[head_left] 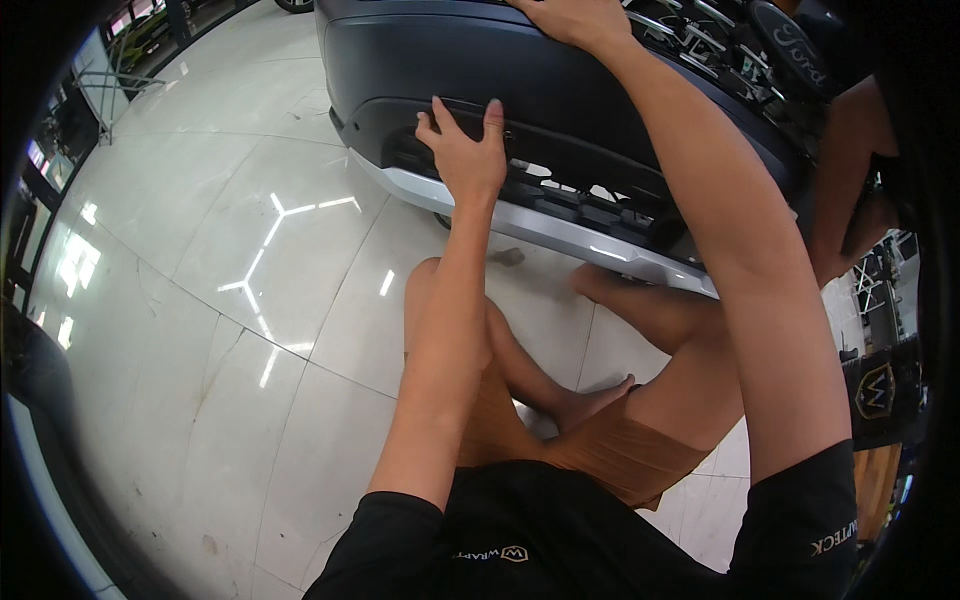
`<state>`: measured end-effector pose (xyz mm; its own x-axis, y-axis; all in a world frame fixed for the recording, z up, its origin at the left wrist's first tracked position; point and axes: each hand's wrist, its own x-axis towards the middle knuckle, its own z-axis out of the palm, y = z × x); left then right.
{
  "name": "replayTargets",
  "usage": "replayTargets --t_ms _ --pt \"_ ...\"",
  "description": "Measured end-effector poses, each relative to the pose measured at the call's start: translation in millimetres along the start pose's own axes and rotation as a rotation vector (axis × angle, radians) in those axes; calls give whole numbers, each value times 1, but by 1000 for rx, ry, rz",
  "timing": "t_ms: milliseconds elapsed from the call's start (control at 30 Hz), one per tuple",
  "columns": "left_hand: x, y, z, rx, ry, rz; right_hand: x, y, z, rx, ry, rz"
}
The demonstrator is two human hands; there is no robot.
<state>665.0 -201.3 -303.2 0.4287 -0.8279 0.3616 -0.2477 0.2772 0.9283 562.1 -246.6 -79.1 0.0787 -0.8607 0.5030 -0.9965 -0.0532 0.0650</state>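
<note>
A dark grey car front bumper with a silver lower trim strip spans the top of the view, close in front of me. My left hand rests against its lower black section, thumb and fingers spread apart, beside the slotted lower opening. Higher up, my right hand lies on the bumper's upper part near the grille. Its thumb side shows, but the other fingers are cut off by the frame's upper edge. No tool shows in either hand.
My bare legs are folded on the glossy tiled floor, just below the bumper. Another person's arm is close by at the right. A metal stand stands at the far left. A black item with a gold emblem is at the right.
</note>
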Motion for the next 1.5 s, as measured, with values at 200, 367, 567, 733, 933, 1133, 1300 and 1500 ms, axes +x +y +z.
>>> replayTargets --t_ms 200,367,567,733,933,1133,1300,1500 --pt "-2 -6 3 34 175 137 -6 12 -1 -21 61 -21" --pt "41 -24 -12 -35 98 101 -11 5 -9 -7 53 31" --pt "67 -26 -22 92 -145 126 -10 16 -3 -5 75 56" --pt "73 -29 -24 163 -170 214 -14 15 -3 29 90 49" --pt "76 -30 -24 168 -175 374 -12 23 2 75 126 44" --pt "85 -17 -37 216 -310 364 -12 25 2 90 113 52" --pt "89 -13 -46 231 -361 426 -11 12 -5 82 134 -4" --pt "102 -15 -61 174 -388 615 -9 0 -14 109 84 19"
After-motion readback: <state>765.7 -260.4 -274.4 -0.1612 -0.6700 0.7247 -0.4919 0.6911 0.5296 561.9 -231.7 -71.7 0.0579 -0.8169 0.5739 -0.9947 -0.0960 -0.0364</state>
